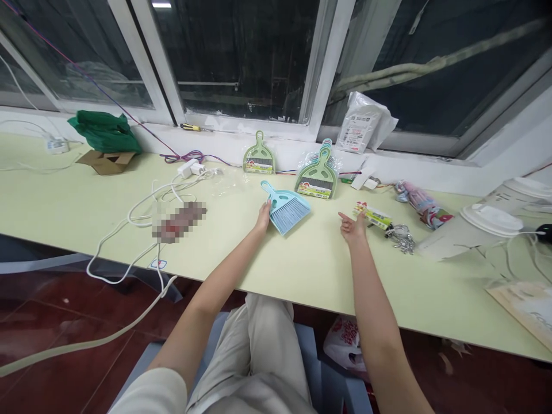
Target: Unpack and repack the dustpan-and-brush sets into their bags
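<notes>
The left hand (264, 217) is closed on the left edge of a light-blue dustpan-and-brush set (288, 209), just below its handle, its thumb uppermost. The right hand (353, 228) is partly open, index finger stretched out to the left and thumb raised at the yellow-green label cards (376, 217); whether it grips them I cannot tell. The blue set is at the middle of a pale yellow-green table (224, 230), its long axis diagonal: looped handle toward the window side and slightly left, broad bristle edge toward the near right. Behind it, a single green dustpan set (259, 155) and a nested stack of green dustpan sets (318, 179) stand handles up. Silver keys (402, 237) lie beside the label cards, with lidded paper cups (474, 230) farther right. White cables (129, 221) loop across the left side, near an open cardboard box (107, 162) and green cloth (103, 131). Dark sliding windows (237, 57) line the far side, a white parcel (362, 123) leaning there; the floor (56, 322) is dark-red tile.
</notes>
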`<act>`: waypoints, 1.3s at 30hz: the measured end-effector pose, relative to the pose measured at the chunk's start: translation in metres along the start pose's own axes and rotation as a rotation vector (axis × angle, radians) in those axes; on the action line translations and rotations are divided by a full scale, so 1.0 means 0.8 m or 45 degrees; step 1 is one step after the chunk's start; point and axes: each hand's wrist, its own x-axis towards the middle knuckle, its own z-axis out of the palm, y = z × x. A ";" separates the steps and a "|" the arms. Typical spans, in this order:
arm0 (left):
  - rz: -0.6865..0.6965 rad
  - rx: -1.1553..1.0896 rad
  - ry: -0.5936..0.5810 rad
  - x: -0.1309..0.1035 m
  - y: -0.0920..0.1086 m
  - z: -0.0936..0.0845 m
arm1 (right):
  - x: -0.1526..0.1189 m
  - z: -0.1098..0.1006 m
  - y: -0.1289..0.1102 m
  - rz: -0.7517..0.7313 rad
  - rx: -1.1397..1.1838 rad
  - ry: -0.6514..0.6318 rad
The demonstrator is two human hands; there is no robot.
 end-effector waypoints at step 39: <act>0.243 1.895 0.343 -0.001 0.060 -0.061 | -0.058 0.042 0.010 -0.580 -2.102 0.228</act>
